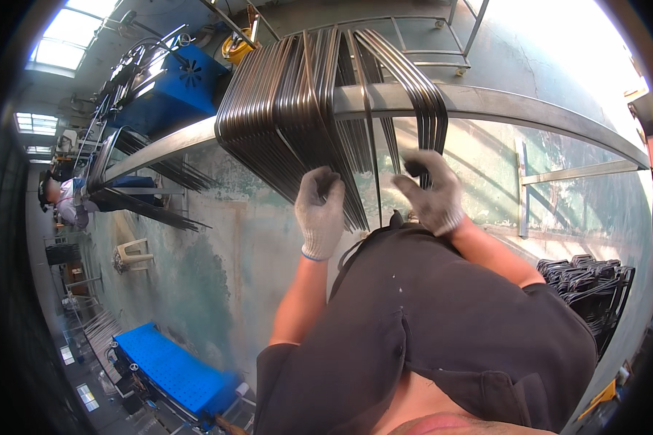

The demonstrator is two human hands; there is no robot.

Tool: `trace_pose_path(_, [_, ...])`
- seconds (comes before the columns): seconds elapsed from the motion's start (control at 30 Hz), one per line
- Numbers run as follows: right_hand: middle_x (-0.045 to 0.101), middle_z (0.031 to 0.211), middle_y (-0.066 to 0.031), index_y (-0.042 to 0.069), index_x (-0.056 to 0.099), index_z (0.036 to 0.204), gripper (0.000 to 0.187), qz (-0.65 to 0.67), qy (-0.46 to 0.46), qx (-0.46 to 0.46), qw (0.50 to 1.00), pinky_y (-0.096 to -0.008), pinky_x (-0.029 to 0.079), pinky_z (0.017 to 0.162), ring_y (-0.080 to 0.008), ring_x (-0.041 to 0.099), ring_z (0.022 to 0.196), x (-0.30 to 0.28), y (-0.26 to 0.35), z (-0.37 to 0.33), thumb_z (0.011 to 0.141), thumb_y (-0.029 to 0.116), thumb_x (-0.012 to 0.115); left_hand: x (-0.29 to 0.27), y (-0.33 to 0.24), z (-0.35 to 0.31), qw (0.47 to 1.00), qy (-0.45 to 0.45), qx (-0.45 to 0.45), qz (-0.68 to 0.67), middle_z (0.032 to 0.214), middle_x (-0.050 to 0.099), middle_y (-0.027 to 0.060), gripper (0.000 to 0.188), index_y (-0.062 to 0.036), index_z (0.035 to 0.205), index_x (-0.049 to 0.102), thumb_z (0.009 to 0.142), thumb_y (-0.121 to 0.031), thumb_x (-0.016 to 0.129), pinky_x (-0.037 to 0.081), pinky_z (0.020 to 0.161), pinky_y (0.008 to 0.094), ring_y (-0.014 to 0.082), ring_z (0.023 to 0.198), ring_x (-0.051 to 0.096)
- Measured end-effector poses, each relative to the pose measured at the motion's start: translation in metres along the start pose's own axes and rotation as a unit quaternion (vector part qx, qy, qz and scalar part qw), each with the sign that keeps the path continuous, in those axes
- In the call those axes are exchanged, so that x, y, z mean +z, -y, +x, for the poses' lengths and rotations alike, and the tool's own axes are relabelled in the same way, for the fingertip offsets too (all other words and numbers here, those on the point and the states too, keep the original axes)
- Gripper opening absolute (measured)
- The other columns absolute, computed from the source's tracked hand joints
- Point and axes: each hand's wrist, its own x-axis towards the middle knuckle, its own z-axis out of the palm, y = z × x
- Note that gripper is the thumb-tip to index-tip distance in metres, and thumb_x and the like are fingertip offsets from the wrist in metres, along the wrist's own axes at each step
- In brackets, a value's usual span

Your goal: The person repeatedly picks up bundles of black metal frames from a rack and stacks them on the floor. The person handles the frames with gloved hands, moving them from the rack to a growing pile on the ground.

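Many dark bent metal tubes [272, 109] hang side by side over a long metal beam [500, 104] in front of me, their lower ends pointing toward me. My left hand [321, 210], in a pale knitted glove, is beside the lower right part of this bundle. Its fingers are half curled, with the thumb a little apart and nothing visible in them. A single tube [374, 145] hangs between my hands, apart from both. My gloved right hand [435, 192] is below a smaller group of tubes [413, 76], thumb and fingers spread apart; whether it touches them I cannot tell.
A blue machine [170, 83] stands at the far left, near a person [76, 203] beside more hanging tubes. Lower left are a pale stool [132, 255] and a blue-topped table [178, 366]. Stacked black frames [588, 283] lie right; a wheeled metal frame [428, 52] stands behind the beam.
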Motion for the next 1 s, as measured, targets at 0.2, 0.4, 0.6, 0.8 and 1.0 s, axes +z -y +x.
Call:
trace_pose_path(0.2, [0.077,0.133,-0.0142,0.002,0.069,0.139,0.051,0.002,0.187,0.05,0.981,-0.0404,0.057,0.108,-0.0242,0.073,0.124,0.081,-0.037,0.074,0.094,0.02,0.087,0.009,-0.054,0.045,0.939,-0.059,0.263,0.215,0.109,0.073,0.0119,0.035,-0.0001,0.128,0.068,0.095,-0.001,0.081,0.059,0.091,0.0362,0.0225,0.099,0.071])
trace_pose_path(0.4, [0.078,0.123,-0.0103,0.018,0.08,0.122,0.03,-0.317,0.225,-0.263,0.883,-0.0428,0.061,0.099,-0.0306,0.075,0.116,0.097,-0.049,0.086,0.093,0.015,0.072,0.018,-0.068,0.083,0.837,-0.103,0.335,0.42,0.107,0.072,0.0172,0.049,-0.0044,0.131,0.065,0.087,-0.012,0.084,0.059,0.084,0.0504,0.0396,0.095,0.072])
trace_pose_path(0.6, [0.078,0.117,-0.0111,0.018,0.082,0.114,0.02,-0.251,0.15,-0.33,0.898,-0.0423,0.059,0.097,-0.0304,0.075,0.108,0.117,-0.081,0.087,0.101,0.024,0.068,0.002,-0.067,0.094,0.823,-0.152,0.325,0.44,0.106,0.074,0.0169,0.04,-0.0041,0.126,0.07,0.087,-0.011,0.078,0.061,0.089,0.0485,0.039,0.098,0.074])
trace_pose_path(0.8, [0.081,0.119,-0.0089,0.021,0.084,0.119,0.022,-0.279,0.142,-0.301,0.901,-0.0395,0.059,0.102,-0.0269,0.077,0.11,0.121,-0.07,0.088,0.102,0.027,0.071,-0.019,-0.072,0.096,0.82,-0.167,0.302,0.456,0.108,0.075,0.0171,0.036,-0.0043,0.123,0.072,0.089,-0.013,0.081,0.061,0.088,0.0472,0.0376,0.1,0.075])
trace_pose_path(1.0, [0.082,0.12,-0.0086,0.016,0.084,0.12,0.021,-0.255,0.21,-0.121,0.936,-0.0378,0.06,0.103,-0.0259,0.077,0.111,0.089,-0.037,0.081,0.104,0.02,0.071,-0.034,-0.06,0.088,0.871,-0.17,0.265,0.377,0.101,0.071,0.0129,0.037,-0.007,0.123,0.07,0.089,-0.012,0.084,0.059,0.081,0.0472,0.035,0.089,0.071])
